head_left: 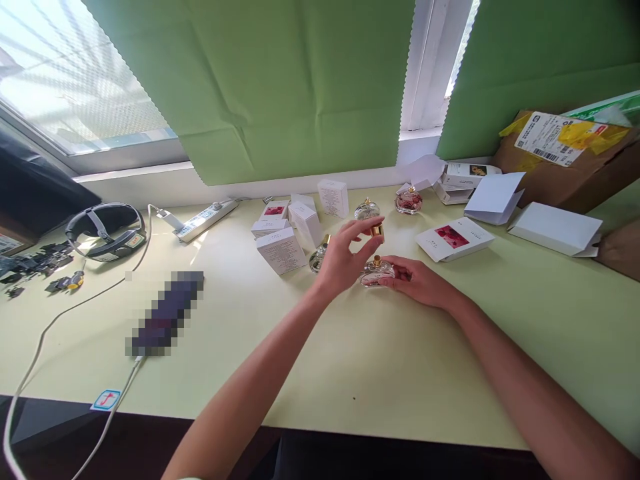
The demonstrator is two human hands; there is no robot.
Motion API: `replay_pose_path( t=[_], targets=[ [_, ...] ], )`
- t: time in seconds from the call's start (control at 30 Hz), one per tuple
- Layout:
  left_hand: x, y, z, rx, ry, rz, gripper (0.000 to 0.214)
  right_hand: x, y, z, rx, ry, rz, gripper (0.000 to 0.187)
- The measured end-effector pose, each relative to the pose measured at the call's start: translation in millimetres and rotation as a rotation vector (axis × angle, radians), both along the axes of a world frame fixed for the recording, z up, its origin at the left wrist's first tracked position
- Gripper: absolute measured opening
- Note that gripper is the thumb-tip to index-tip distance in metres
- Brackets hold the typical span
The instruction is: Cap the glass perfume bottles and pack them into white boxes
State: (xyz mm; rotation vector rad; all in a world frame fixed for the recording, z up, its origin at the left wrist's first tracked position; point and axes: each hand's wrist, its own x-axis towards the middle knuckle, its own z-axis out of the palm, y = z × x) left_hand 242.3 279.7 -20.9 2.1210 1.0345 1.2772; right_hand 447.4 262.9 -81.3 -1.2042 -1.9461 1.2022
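Observation:
Between thumb and fingers, my left hand (345,260) pinches a gold bottle cap (377,231). Directly below the cap stands a clear glass perfume bottle (375,273), its gold neck uncovered. My right hand (417,280) grips that bottle from its right side, on the table. Partly hidden behind my left hand is another perfume bottle (318,259) with a gold top. A clear perfume bottle (367,209) stands farther back, and a red perfume bottle (409,201) is to its right.
Several white boxes (281,251) stand to the left of the bottles. More white cartons (455,239) lie at right, before a brown cardboard box (565,160). A power strip (207,221), a headset (106,232) and a pixelated dark object (167,313) with a cable occupy the left side.

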Motion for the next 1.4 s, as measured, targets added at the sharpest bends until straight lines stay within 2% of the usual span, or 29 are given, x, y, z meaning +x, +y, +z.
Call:
replay_pose_path(
  t=[0.13, 0.23, 0.5, 0.77, 1.07, 1.27, 1.4],
  targets=[
    [-3, -22, -36.2, 0.010, -0.150, 0.069, 0.033, -2, -1, 3.2, -0.006, -0.003, 0.006, 0.056],
    [-3, -24, -46.7, 0.034, -0.160, 0.054, 0.035, -3, -2, 6.4, -0.020, 0.009, 0.020, 0.051],
    [0, -27, -52.3, 0.175, 0.001, 0.009, 0.032, -3, -3, 7.0, -0.018, 0.014, 0.020, 0.043],
    [-5, -23, -64.9, 0.110, 0.119, -0.070, 0.058, -3, -1, 4.0, -0.004, 0.070, 0.066, 0.044],
    [-5, -19, -68.0, 0.133, 0.085, -0.093, 0.053, -4, -4, 8.7, -0.002, 0.065, 0.060, 0.041],
    [-5, -18, -69.9, 0.148, 0.056, -0.091, 0.050, -6, -4, 7.1, 0.005, 0.055, 0.050, 0.046],
    [-4, -18, -72.7, 0.146, 0.044, -0.081, 0.051, 5, -4, 15.4, -0.040, -0.022, 0.054, 0.062]
  ],
)
